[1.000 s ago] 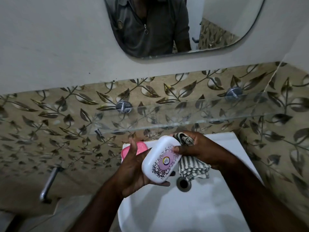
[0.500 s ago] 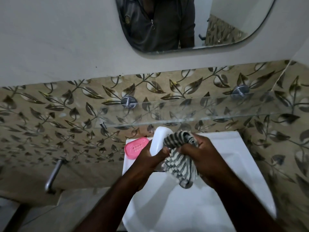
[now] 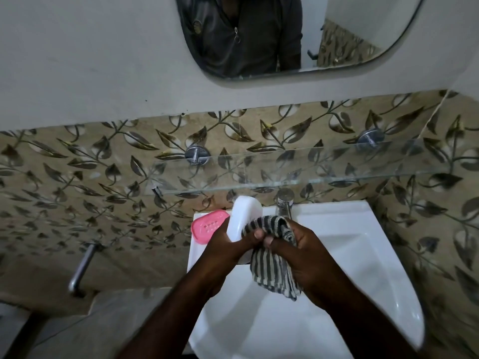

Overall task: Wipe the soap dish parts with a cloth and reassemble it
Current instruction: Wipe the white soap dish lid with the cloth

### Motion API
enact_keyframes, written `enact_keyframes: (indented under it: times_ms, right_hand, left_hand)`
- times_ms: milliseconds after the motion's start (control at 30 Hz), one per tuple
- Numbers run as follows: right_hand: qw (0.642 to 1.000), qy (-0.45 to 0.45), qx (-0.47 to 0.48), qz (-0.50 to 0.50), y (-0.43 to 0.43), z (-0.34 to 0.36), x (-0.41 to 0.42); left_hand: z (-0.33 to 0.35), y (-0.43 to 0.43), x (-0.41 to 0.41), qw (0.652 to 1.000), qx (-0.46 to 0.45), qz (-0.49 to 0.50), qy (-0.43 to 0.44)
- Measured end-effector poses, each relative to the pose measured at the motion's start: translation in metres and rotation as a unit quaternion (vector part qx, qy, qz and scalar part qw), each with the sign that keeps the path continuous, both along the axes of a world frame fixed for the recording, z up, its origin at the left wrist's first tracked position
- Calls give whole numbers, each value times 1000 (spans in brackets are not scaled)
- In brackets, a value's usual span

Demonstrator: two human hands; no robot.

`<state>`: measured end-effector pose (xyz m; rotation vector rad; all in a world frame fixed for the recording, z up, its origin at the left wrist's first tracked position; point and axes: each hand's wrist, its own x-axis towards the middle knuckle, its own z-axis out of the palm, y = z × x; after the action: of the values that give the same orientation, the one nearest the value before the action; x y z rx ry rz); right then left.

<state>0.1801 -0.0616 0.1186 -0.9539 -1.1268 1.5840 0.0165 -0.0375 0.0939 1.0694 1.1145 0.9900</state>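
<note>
The fingers (image 3: 252,238) of our left hand (image 3: 223,248) were curled round the white soap dish shell (image 3: 246,212). They gripped it by its lower part, with the thumb across the front. The shell stood nearly upright over the back left corner of the basin (image 3: 368,244), its rounded top clear of the hand.

The fingers (image 3: 274,243) of our right hand (image 3: 311,260) were clenched on the striped cloth (image 3: 270,270). They pinched its gathered top against the right edge of the shell, and our two thumbs lay just beside each other. The loose end of the grey and pale cloth hung below the right hand, over the bowl of the basin.

The pink slotted insert (image 3: 207,225) lay flat on the basin's back left rim, just left of the shell, with its near end hidden behind our left hand. We could not tell whether it touched the shell.

Behind the cloth, the metal tap (image 3: 285,203) rose at the middle of the basin's back edge. Above it a glass shelf (image 3: 324,172) ran along the wall on round metal brackets (image 3: 197,154), against leaf-patterned tiles (image 3: 77,182). Higher up, the mirror (image 3: 350,35) showed a dark zipped top. A metal bar (image 3: 81,266) stuck out from the tiled wall, well to the left of the basin.
</note>
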Motion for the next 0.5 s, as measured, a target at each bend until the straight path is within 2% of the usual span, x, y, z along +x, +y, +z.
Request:
enact_keyframes:
  times_ms: [100, 300, 400, 500]
  right_hand:
    - [999, -31, 29, 8, -6, 1, -6]
    - [999, 21, 33, -36, -10, 11, 6]
    - [989, 110, -28, -94, -4, 12, 13]
    - [974, 139, -88, -154, 7, 15, 26]
  left_hand:
    - [6, 0, 2, 999, -7, 15, -40]
    - [8, -2, 13, 999, 5, 1, -33]
    - [-1, -1, 9, 989, -56, -6, -139]
    - [-8, 3, 1, 962, -116, 4, -247]
